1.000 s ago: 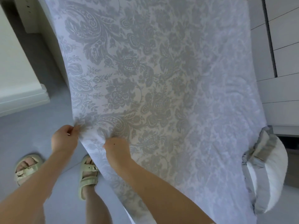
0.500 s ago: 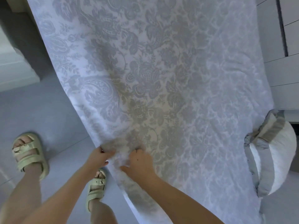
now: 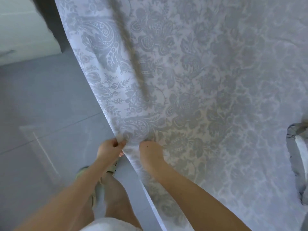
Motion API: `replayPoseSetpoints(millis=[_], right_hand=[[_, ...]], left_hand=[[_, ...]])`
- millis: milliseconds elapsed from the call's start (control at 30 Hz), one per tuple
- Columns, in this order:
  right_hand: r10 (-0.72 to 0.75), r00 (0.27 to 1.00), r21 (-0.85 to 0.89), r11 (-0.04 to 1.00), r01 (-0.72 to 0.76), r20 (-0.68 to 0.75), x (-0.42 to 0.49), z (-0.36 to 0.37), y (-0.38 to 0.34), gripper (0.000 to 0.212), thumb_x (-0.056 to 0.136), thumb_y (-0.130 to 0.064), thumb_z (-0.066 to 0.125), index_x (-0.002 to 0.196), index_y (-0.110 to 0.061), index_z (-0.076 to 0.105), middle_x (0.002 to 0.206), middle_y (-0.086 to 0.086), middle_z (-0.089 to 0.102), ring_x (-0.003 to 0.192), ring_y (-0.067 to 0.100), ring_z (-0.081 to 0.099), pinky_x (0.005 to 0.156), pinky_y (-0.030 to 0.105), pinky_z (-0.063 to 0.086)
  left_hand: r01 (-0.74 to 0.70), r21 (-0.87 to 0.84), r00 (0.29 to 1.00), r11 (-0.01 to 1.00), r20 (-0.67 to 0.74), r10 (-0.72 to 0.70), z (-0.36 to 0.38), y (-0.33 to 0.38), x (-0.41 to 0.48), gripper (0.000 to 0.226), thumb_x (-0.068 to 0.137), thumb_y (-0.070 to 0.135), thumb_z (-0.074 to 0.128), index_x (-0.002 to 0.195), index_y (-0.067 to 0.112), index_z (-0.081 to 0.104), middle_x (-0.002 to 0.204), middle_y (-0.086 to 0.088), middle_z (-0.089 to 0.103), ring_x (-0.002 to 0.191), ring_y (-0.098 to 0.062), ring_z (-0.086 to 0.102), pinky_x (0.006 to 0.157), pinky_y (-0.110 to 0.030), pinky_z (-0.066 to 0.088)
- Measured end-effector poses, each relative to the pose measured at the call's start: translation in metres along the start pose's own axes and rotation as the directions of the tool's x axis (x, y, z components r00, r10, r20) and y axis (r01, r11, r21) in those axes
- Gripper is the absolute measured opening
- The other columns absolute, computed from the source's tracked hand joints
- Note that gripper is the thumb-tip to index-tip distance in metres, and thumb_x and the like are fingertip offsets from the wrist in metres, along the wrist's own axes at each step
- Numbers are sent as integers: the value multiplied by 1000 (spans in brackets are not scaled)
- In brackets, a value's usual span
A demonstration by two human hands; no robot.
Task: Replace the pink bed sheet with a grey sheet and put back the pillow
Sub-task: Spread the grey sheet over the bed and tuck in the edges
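Beside the grey tiled floor (image 3: 50, 114), the grey sheet (image 3: 208, 72) lies spread wide — left hand (image 3: 109, 148) pinches its edge, right hand (image 3: 150, 151) grips a bunched fold; pillow (image 3: 300, 147) at right.

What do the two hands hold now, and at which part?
The grey sheet, at its side edge: the left hand pinches it, the right hand grips it alongside.
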State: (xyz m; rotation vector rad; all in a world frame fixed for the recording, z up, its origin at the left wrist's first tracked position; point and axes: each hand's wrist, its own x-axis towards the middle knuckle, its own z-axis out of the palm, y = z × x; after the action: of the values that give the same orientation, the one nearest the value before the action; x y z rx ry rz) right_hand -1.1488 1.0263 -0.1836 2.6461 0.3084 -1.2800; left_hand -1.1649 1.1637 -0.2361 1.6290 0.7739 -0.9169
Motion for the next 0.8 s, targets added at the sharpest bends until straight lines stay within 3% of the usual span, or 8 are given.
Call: replayPoseSetpoints(millis=[67, 133, 300, 400, 467, 600, 700, 800], right_hand=[[-33, 999, 17, 999, 33, -24, -6, 6, -2, 22, 90, 6, 46, 78, -13, 45, 62, -2, 35, 53, 11, 35, 46, 21, 26], [-28, 997, 78, 996, 34, -76, -13, 9, 2, 12, 93, -3, 47, 86, -12, 52, 61, -3, 32, 59, 15, 42, 46, 22, 24], [162, 977, 178, 975, -136, -141, -38, 25, 28, 23, 99, -28, 40, 93, -10, 54, 84, 4, 54, 74, 21, 52, 59, 28, 39], [316, 940, 317, 911, -263, -131, -60, 53, 48, 38, 96, -43, 43, 107, -9, 54, 103, 6, 59, 90, 22, 58, 68, 29, 43], [382, 920, 387, 864, -322, -85, -81, 78, 55, 49, 91, -51, 49, 118, -10, 50, 116, 7, 54, 102, 24, 55, 76, 31, 44], [473, 860, 287, 865, -412, -193, -128, 134, 63, 85, 75, -64, 64, 133, -6, 42, 118, 15, 52, 98, 28, 57, 70, 29, 48], [456, 889, 358, 824, -438, 37, -155, 177, 75, 93, 85, -60, 53, 151, -13, 8, 145, 17, 30, 125, 30, 41, 95, 35, 43], [425, 901, 406, 811, -420, 85, -171, 208, 89, 95, 86, -54, 56, 152, -14, -1, 154, 21, 15, 133, 33, 34, 104, 39, 37]], left_hand=[[-17, 22, 998, 1000, -61, 19, -5, -6, -6, 47, 90, 37, 60, 87, -10, 62, 62, -7, 64, 59, -21, 58, 53, -26, 41], [-22, -2, 995, 1000, -96, 21, -4, -9, -7, 52, 89, 43, 59, 85, -9, 62, 68, -14, 66, 58, -21, 56, 51, -26, 39], [-23, -82, 992, 996, -122, 13, 16, -15, -1, 21, 94, 24, 51, 86, 9, 62, 84, -18, 66, 72, -29, 59, 78, -48, 53], [14, -237, 999, 971, 38, -6, 45, -28, -13, 15, 92, 28, 59, 86, 14, 56, 85, -8, 60, 77, -23, 57, 84, -43, 52], [62, -226, 986, 972, 162, -25, 74, -45, -28, 25, 87, 32, 65, 95, 10, 55, 87, -3, 58, 81, -18, 59, 80, -37, 52], [153, -192, 946, 969, 313, -87, 130, -88, -61, 32, 83, 31, 71, 96, 7, 54, 95, -9, 60, 83, -22, 64, 76, -37, 56], [93, -106, 952, 990, 302, -57, 159, -115, -81, 35, 82, 30, 72, 91, 1, 54, 86, -15, 63, 69, -24, 65, 71, -38, 57], [-25, -48, 971, 999, 236, 35, 173, -127, -94, 32, 87, 29, 66, 77, 0, 58, 72, -13, 65, 70, -29, 67, 78, -43, 57]])
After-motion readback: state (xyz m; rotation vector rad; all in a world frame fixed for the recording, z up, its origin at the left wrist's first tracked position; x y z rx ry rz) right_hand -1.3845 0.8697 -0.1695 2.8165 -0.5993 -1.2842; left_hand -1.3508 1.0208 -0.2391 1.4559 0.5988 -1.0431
